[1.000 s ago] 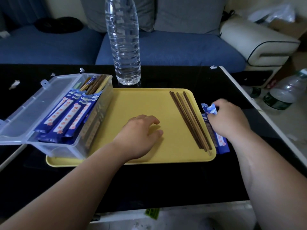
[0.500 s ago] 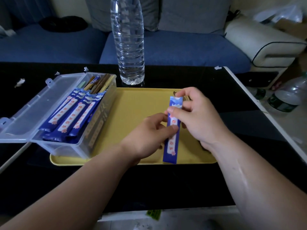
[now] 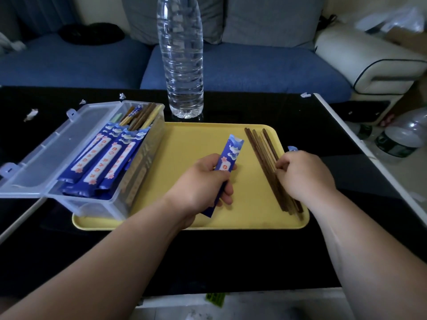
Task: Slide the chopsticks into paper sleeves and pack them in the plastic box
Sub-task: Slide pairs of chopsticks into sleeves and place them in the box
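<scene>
Beside the plastic box (image 3: 92,205) at the left of the tray (image 3: 191,139), the left hand (image 3: 198,188) grips a paper sleeve (image 3: 231,150) while the right hand (image 3: 302,174) pinches loose chopsticks (image 3: 258,146) lying along its right side, where an uneven pick could crumple the sleeve's mouth.

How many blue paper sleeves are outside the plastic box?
2. One sleeve is held in the left hand above the yellow tray; a second sleeve peeks out behind the right hand. More may lie hidden there.

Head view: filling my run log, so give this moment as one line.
left hand: holds paper sleeve | right hand: fingers curl onto loose chopsticks | plastic box: open, partly packed
</scene>
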